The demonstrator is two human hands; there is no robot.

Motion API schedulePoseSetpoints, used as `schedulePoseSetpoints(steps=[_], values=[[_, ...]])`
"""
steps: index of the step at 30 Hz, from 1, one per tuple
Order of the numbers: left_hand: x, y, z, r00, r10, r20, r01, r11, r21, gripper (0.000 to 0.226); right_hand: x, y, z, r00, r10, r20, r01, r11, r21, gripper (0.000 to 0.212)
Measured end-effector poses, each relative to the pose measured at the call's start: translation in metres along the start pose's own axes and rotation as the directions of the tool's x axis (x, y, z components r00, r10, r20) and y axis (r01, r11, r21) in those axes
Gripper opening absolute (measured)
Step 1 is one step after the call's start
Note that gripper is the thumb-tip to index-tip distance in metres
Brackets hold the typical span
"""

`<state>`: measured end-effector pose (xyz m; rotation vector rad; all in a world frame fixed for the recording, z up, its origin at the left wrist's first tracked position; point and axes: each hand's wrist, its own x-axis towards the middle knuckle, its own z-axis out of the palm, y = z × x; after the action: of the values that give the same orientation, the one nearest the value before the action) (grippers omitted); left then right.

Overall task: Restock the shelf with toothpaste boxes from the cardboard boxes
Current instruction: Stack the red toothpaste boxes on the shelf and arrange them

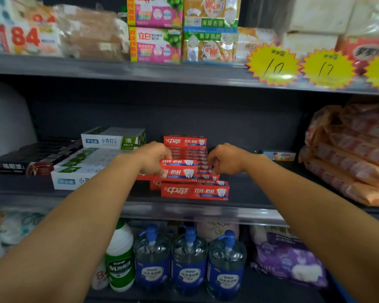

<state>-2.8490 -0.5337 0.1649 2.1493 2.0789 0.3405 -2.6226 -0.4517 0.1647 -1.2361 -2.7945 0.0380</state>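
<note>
The dark shelf [239, 191] crosses the middle of the frame, and both your arms reach to it from the bottom corners. At the right edge a pile of orange packs [348, 154] lies on it. At the left of the frame are white toothpaste boxes [113, 138] stacked on each other, and beside them, more to the left, a row of black boxes [31, 158]. In the centre stands the stack of red toothpaste boxes [185, 142], which steps down toward you; the front red box [195, 191] lies flat near the shelf edge. Your left hand [153, 154] grips two red boxes [178, 169] at their left end, fingers curled around them, just above the front of the stack. Your right hand [224, 157] is at the right side of the stack with curled fingers touching the box ends; I cannot tell if it really holds one.
</note>
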Motion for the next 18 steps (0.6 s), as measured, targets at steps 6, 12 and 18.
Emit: schedulePoseSetpoints(steps=[6,12,18], values=[[0.050,-0.001,-0.010,1.000,-0.006,-0.017,0.007,1.000,0.022,0.054,0.024,0.029,-0.009,0.999,0.032,-0.022,-0.033,0.999,-0.020,0.020],[0.110,-0.005,0.000,0.999,-0.035,0.000,0.035,0.998,0.045,0.064,0.070,0.071,0.004,0.995,0.091,-0.040,-0.091,0.996,-0.010,0.009],[0.167,-0.016,0.021,0.999,-0.031,0.018,0.031,0.999,0.012,0.054,0.110,0.107,0.024,0.986,0.132,-0.099,-0.132,0.991,0.004,0.026]])
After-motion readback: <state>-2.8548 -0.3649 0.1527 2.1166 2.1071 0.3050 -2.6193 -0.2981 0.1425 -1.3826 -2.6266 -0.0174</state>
